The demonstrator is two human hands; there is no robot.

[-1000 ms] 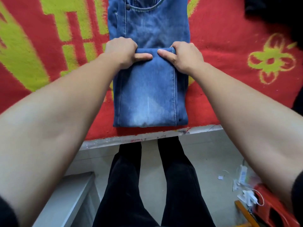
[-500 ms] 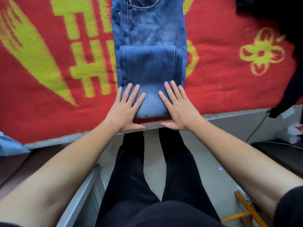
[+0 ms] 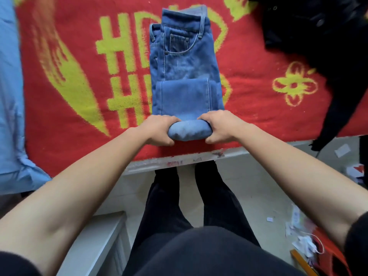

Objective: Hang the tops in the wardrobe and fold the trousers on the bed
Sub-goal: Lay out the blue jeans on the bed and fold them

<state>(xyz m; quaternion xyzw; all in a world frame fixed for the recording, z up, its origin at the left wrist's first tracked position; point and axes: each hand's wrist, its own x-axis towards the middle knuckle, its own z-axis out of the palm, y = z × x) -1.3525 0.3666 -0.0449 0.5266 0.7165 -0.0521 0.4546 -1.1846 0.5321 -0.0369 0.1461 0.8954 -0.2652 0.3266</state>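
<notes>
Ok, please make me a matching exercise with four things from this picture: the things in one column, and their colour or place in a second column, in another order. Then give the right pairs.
Column 1
1. jeans
2. blanket
3. black garment
4. light blue cloth

Column 2
A. at the left edge of the bed
B. red with yellow patterns, covering the bed
C. at the right end of the bed, hanging over its edge
D. in the middle, its near fold gripped by the left hand and the right hand

Pairs: 1-D, 2-B, 3-C, 4-A
</notes>
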